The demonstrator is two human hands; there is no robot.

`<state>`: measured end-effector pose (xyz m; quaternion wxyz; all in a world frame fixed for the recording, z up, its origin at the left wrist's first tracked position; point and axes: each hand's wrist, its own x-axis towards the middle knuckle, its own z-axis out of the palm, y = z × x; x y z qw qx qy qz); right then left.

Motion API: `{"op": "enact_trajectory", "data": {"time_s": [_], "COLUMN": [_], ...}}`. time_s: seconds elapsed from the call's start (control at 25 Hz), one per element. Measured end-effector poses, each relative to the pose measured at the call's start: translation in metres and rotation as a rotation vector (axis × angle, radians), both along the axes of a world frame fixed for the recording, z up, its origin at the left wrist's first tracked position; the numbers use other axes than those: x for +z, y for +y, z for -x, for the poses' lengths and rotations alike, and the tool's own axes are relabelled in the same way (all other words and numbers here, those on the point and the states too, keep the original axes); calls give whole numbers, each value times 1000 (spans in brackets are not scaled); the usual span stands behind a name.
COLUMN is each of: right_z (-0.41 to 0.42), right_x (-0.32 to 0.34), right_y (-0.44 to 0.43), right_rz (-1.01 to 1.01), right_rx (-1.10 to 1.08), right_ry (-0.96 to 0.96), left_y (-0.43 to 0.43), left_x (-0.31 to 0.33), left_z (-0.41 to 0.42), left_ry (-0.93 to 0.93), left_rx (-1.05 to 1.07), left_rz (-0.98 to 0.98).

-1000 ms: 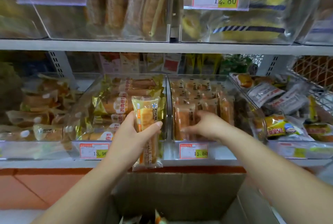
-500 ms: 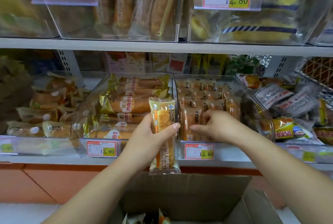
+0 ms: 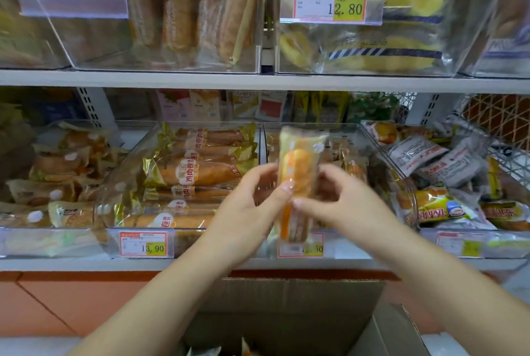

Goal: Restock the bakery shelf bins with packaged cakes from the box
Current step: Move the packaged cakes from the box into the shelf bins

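Observation:
A packaged cake in a clear wrapper with an orange stripe stands upright in front of the middle clear bin on the lower shelf. My left hand grips it from the left, thumb across its front. My right hand touches its right side with curled fingers; the wrapper hides its fingertips. The bin behind holds several similar packs, blurred by motion. The open cardboard box sits below my arms, with a few wrappers showing at its bottom edge.
Left of that bin, another clear bin holds gold-wrapped rolls. A wire basket of mixed packs stands at the right. The upper shelf carries clear bins of long breads and yellow cakes. Price tags line the lower shelf front.
My left hand carried the pack rightward, from the gold-roll bin to the middle bin. My right hand left the packs in that bin and came to the pack's right side.

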<state>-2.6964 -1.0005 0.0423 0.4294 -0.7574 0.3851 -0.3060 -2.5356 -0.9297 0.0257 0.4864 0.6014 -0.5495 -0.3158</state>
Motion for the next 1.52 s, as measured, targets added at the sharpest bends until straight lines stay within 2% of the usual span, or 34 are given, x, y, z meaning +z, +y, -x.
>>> {"op": "enact_trajectory", "data": {"time_s": [0.08,0.2,0.32,0.4,0.84,1.04,1.28,1.44,1.52], "right_z": [11,24,21,12,3,3,1,4,7], "right_x": [5,-4,-26,-39,-51,-54,-55,-54,-49], "right_y": [-24,-56,-72,-76,-75,-71,-70,-70,-68], "right_rz": [65,131,-25,-99,-128,-137,-67,-142,-161], "right_rx": [-171,-309,-173,-79,-60,-146,-98,-92,-110], "right_ry": [-42,264,561,647,603,654,693,683,702], "left_y": [-1,-4,-9,-11,-11,-6,1,4,14], "left_x": [-3,-20,-37,-41,-49,-53,-57,-60,-62], "left_z": [-11,-20,-25,-27,-28,-26,-24,-21,-19], "left_ry": [-310,-650,-823,-890,-921,-903,-888,-865,-848], "left_rx": [97,100,41,49,57,46,8,20,55], "left_rz": [41,-8,-22,-16,-10,7,-24,-30,44]}}
